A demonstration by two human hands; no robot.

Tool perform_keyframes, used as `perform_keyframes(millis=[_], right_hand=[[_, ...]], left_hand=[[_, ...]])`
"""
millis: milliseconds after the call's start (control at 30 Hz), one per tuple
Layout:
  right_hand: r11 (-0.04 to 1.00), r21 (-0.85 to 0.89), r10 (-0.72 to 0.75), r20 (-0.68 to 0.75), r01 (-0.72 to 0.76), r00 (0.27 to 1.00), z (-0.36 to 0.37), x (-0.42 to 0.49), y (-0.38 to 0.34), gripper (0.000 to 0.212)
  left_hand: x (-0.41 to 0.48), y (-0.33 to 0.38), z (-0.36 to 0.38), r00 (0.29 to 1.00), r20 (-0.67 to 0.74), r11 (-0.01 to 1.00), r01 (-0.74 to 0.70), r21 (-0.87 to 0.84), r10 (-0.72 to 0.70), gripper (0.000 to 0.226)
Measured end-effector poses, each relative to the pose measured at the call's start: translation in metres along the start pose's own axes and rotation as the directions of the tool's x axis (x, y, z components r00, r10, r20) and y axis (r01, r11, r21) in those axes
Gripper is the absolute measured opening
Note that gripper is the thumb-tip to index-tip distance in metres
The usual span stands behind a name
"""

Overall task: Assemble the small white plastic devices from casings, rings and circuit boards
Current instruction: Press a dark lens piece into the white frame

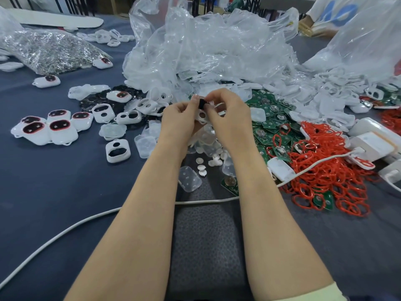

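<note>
Both hands meet above the middle of the table. My left hand (181, 118) and my right hand (227, 116) hold one white casing (202, 116) between them, and their fingertips pinch a small black part (201, 103) at its top edge. Which hand bears the casing's weight is hidden by the fingers. Several finished devices (46, 129) with red-rimmed black windows lie at the left. Empty white casings (117, 151) lie near them. A heap of red rings (325, 170) and green circuit boards (269, 118) lies at the right.
Crumpled clear plastic bags (206, 51) rise behind my hands. A bag of shiny metal bits (50, 51) lies far left. A white cable (86, 220) crosses the dark blue cloth (54, 192). White boxes (373, 140) stand at the right edge. Another person's arm (314, 20) shows far right.
</note>
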State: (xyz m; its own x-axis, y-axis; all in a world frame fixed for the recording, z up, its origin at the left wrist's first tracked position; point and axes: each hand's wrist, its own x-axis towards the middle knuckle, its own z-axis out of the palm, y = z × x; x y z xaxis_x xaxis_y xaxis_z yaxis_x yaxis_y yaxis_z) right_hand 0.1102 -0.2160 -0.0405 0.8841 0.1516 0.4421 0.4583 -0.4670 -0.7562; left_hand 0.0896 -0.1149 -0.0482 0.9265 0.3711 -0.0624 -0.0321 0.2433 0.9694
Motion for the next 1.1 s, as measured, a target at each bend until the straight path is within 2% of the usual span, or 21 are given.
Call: perform_keyframes(millis=[133, 267, 367, 567, 700, 800, 933, 1100], right_hand=[[0.999, 0.025, 0.033, 0.008, -0.033, 0.999, 0.0004, 0.0, -0.0013, 0.009], [0.996, 0.06, 0.06, -0.02, -0.059, 0.998, -0.0002, 0.0004, -0.0016, 0.0], [0.993, 0.084, 0.085, -0.025, -0.083, 0.996, -0.0011, 0.0005, -0.0009, 0.003], [1.0, 0.019, 0.021, -0.002, -0.021, 1.0, -0.0008, -0.0004, -0.0011, 0.006], [0.999, -0.036, -0.008, 0.025, 0.009, 1.0, 0.0031, -0.0009, -0.0021, 0.009], [1.0, 0.023, 0.016, -0.011, -0.015, 1.0, 0.0052, -0.0007, -0.0031, 0.003], [0.982, 0.17, 0.095, -0.094, -0.078, 0.991, 0.0075, -0.0011, -0.0026, 0.006], [0.972, 0.223, 0.102, -0.115, -0.075, 0.988, 0.0065, -0.0006, -0.0008, 0.009]], left_hand=[[0.0006, 0.0011, 0.0001, 1.0, 0.006, 0.999, 0.017, -0.047, -0.017, 0.029], [0.0008, 0.0002, 0.0015, 1.0, -0.013, 0.999, 0.005, 0.035, -0.005, 0.027], [0.0001, -0.0009, 0.0024, 1.0, -0.004, 0.998, -0.016, 0.064, 0.016, 0.024], [-0.0005, -0.0002, 0.0022, 0.999, -0.018, 0.998, -0.036, 0.052, 0.037, 0.022], [0.0003, -0.0007, 0.0027, 0.998, -0.04, 0.993, -0.053, 0.108, 0.058, 0.025], [0.0011, -0.0011, 0.0038, 0.997, -0.043, 0.988, -0.057, 0.145, 0.064, 0.027], [0.0013, -0.0017, 0.0059, 0.997, -0.034, 0.985, -0.064, 0.161, 0.071, 0.026], [-0.0009, -0.0034, 0.0062, 0.986, -0.04, 0.948, -0.146, 0.282, 0.164, 0.023]])
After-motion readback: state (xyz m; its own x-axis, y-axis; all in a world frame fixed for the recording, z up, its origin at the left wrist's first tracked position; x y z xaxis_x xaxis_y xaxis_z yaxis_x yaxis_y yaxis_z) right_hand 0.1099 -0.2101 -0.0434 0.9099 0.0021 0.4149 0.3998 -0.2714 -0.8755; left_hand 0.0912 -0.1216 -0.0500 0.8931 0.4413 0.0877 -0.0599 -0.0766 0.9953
